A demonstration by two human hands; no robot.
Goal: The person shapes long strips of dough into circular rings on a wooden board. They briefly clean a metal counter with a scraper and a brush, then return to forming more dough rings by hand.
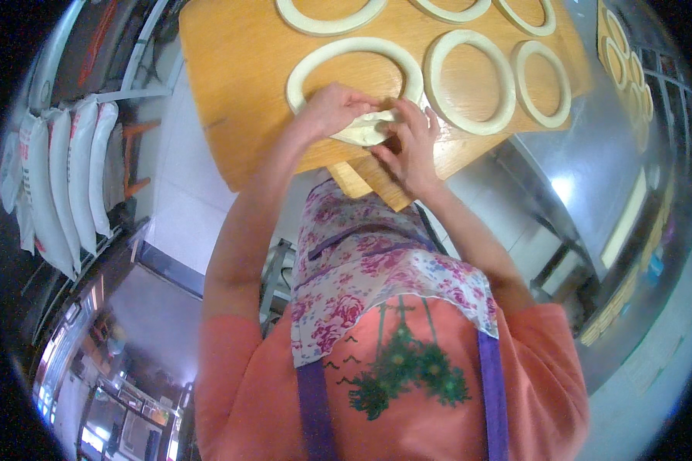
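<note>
A pale dough ring [354,48] lies on the wooden board [231,92] in front of me. Both hands are at its near side, where the dough is flattened and wider. My left hand [337,109] pinches the dough from the left, fingertips pressed together on it. From the right, my right hand [414,146] has its fingers curled round the same flattened part. The fingertips of the two hands almost meet there, and they hide part of the join. Just right of this ring lies another dough ring [505,84], not touched by either hand.
Several more rings lie on the board, among them a narrower dough ring [562,92] at the right. A metal table [584,157] stands to the right, with another board of rings [621,65] beyond. White sacks [61,177] stand at the left. The board's handle [388,188] points toward me.
</note>
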